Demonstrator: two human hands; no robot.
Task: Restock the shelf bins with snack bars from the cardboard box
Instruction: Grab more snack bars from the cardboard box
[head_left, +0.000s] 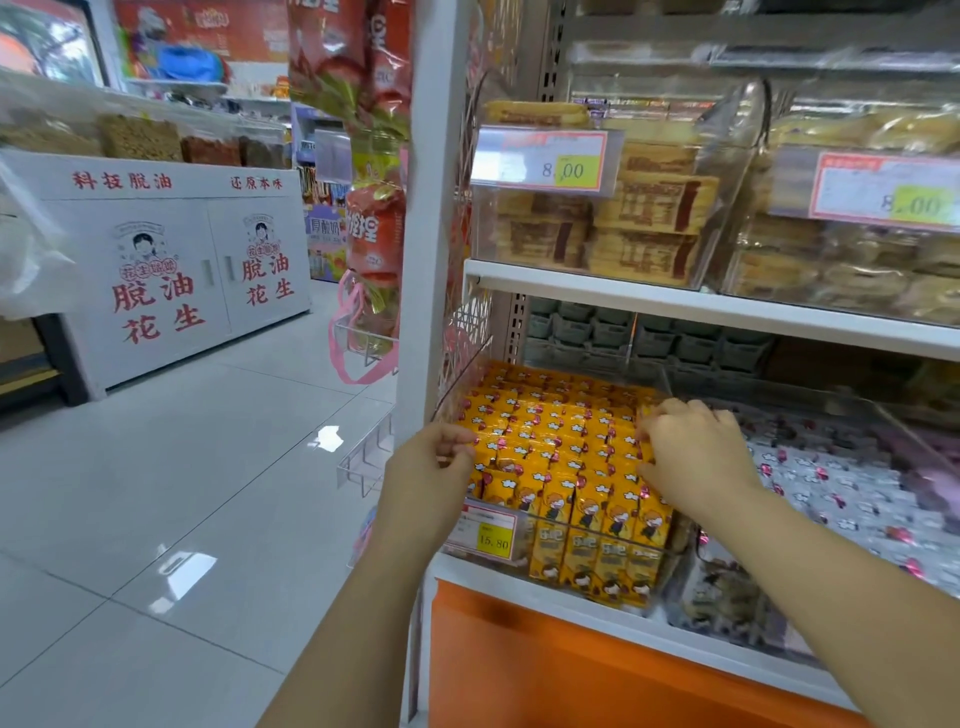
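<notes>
You are settling snack bars (561, 447) into the clear bin (571, 526) between your hands.
Your left hand (431, 462) pinches a bar at the rows' edge. Your right hand (696, 452) curls onto the bars, but I cannot tell if it grips. This bin looks full, so the next one probably needs stock. The cardboard box is out of view. Glossy floor (182, 493) lies left of your left hand.

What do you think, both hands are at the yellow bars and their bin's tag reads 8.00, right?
Not quite. The head view shows the tag on that bin reading 15.80, not 8.00; the 8.00 tags are on the bins above. The left hand and right hand are both at the yellow bars.
</notes>
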